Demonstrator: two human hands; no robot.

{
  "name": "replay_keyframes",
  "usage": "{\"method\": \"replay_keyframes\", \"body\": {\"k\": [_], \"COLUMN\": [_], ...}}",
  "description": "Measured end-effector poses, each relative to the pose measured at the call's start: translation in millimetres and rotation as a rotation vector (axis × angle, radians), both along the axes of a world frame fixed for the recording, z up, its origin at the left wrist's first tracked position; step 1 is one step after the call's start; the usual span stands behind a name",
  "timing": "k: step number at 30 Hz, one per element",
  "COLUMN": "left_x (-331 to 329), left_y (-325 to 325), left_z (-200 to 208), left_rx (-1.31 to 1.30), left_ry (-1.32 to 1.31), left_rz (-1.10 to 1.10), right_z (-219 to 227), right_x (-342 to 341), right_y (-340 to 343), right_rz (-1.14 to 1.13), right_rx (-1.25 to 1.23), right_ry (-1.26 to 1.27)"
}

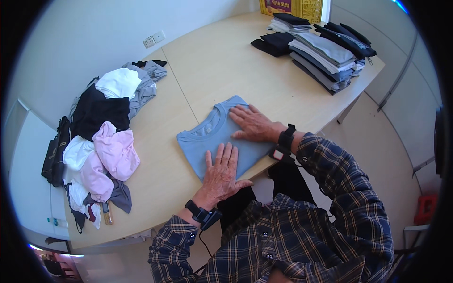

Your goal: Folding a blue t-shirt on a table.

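A light blue T-shirt (207,146), folded into a rough rectangle, lies on the wooden table near its front edge, its round collar facing away to the left. My left hand (222,172) rests on the lower part of the shirt, palm down, fingers stretched out. Flat on the shirt's right side lies my right hand (255,123), fingers extended toward the collar and shoulder. Neither hand grips the cloth. The fabric beneath both palms is hidden.
On the table's left sits a loose heap of clothes: a black garment (101,113), a pink one (115,146), white and grey ones. Folded stacks (321,52) stand at the far right, before a yellow box (309,10). A black bag (56,151) lies by the left edge.
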State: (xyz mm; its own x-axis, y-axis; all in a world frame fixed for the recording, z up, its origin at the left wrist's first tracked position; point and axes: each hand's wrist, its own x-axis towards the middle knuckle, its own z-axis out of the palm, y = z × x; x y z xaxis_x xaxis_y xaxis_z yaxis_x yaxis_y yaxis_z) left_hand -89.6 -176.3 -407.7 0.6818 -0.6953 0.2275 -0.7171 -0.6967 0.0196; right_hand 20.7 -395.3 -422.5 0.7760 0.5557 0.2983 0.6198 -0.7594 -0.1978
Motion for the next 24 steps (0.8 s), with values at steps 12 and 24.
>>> {"method": "replay_keyframes", "body": {"k": [12,24], "left_x": [17.9,42.7], "left_y": [23.1,86.8], "left_z": [13.2,-1.4], "left_rx": [0.135,0.057], "left_ry": [0.045,-0.074], "left_rz": [0.005,0.306], "right_z": [-0.1,31.7], "right_x": [-22.8,-94.3], "right_y": [-41.5,-49.2], "right_rz": [-0.193,-0.033], "right_rx": [-0.022,-0.047], "right_ry": [0.059,-0.071]}}
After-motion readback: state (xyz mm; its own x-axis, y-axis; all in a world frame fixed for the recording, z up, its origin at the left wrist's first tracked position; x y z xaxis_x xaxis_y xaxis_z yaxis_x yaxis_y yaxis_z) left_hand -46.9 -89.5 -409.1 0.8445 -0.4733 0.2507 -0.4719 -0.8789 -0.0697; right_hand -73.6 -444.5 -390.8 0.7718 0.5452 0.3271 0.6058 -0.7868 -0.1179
